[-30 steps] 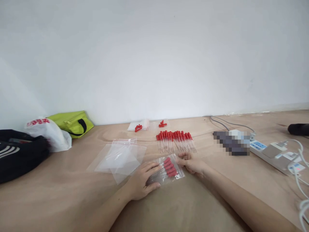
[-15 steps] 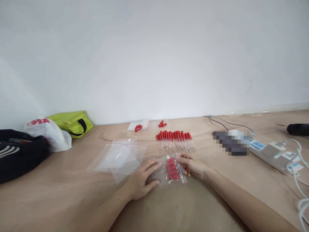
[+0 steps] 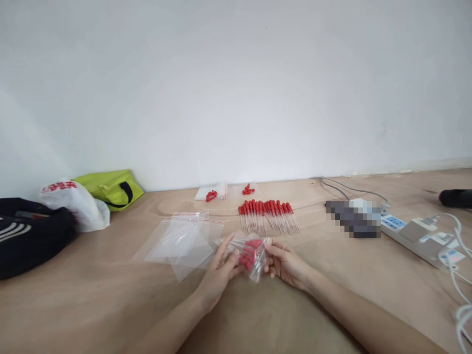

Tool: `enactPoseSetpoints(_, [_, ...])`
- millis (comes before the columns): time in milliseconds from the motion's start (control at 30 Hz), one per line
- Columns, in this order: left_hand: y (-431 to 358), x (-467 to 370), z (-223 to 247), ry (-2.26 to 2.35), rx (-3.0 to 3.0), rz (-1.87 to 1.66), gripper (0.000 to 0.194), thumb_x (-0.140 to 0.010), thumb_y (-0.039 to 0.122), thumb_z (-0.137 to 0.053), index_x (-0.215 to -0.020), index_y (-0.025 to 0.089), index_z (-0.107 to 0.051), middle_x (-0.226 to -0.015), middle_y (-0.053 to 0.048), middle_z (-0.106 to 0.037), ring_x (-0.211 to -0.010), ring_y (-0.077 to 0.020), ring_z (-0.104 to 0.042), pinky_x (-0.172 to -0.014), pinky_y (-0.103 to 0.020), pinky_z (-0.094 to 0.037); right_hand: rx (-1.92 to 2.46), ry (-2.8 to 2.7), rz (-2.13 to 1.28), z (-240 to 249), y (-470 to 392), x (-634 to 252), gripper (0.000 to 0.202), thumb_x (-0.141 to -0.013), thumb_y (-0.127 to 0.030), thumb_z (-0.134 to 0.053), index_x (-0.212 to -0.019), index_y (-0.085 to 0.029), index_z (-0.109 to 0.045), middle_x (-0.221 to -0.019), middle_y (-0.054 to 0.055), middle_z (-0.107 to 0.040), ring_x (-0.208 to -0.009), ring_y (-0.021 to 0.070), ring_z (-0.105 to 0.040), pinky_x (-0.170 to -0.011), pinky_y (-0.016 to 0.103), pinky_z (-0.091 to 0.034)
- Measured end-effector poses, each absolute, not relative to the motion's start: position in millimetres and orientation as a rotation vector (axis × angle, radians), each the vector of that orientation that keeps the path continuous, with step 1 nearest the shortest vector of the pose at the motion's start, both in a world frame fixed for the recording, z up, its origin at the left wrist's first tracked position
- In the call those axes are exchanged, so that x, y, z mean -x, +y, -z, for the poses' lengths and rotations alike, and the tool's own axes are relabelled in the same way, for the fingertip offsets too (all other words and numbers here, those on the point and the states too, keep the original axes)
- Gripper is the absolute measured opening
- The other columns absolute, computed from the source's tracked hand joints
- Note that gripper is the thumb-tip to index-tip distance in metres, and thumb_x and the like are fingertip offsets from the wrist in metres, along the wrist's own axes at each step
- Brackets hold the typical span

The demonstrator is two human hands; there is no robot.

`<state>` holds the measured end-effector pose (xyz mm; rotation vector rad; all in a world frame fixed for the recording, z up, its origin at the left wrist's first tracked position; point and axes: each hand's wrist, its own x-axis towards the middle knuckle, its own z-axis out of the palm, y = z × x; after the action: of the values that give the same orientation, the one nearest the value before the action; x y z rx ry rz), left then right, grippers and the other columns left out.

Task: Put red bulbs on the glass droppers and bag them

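Both hands hold one small clear zip bag of red-capped droppers (image 3: 250, 253) just above the wooden table. My left hand (image 3: 218, 273) grips its left side with thumb and fingers. Its right edge is pinched by my right hand (image 3: 284, 262). Behind the bag lies a row of loose red-capped droppers (image 3: 268, 215). A pile of empty clear zip bags (image 3: 183, 239) lies left of my hands.
Two small bags with red caps (image 3: 225, 191) lie near the wall. A green pouch (image 3: 109, 188), a white plastic bag (image 3: 74, 203) and a dark garment (image 3: 25, 234) sit at far left. A power strip (image 3: 416, 234) with white cables lies at right.
The filled bag lay flat on the table under my hands; now both hands have lifted it, turned it upright and drawn together around it.
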<state>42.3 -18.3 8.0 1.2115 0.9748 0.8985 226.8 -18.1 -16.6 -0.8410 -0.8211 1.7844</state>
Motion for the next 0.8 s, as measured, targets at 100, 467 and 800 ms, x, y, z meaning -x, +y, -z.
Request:
enactPoseSetpoints(100, [-3, -44, -6, 1.099, -1.176, -1.008, 0.027, -0.078, 0.030, -0.058, -0.099, 0.016, -0.048, -0.085, -0.003, -0.062, -0.072, -0.0141, -0.063, -0.067, -0.027, -0.051, 0.871, -0.974, -1.795, 15, -23, -224, 0.037, -0.060, -0.041, -0.071, -0.073, -0.018, -0.045, -0.055, -0.005, -0.058, -0.044, 0.0086, -0.055, -0.041, 0.018, -0.040])
enactPoseSetpoints(467, [110, -39, -19, 1.547, -1.541, -0.881, 0.024, -0.063, 0.004, -0.062, -0.084, 0.012, -0.056, -0.057, 0.002, -0.058, -0.046, -0.0118, -0.057, -0.048, -0.023, -0.046, 0.915, -0.897, -1.754, 17, -14, -244, 0.034, -0.054, -0.032, -0.077, -0.069, -0.016, -0.050, -0.063, -0.001, -0.060, -0.050, 0.0061, -0.053, -0.050, 0.020, -0.041])
enactPoseSetpoints(800, [84, 32, -38, 1.945, -2.015, -0.779, 0.013, -0.066, 0.022, -0.059, -0.079, 0.017, -0.062, -0.099, -0.008, -0.061, -0.106, -0.0273, -0.049, -0.091, -0.035, -0.034, 0.897, -0.912, -1.776, 17, -13, -242, 0.033, -0.054, -0.031, -0.077, -0.067, -0.016, -0.051, -0.063, -0.001, -0.060, -0.051, 0.0060, -0.052, -0.052, 0.020, -0.041])
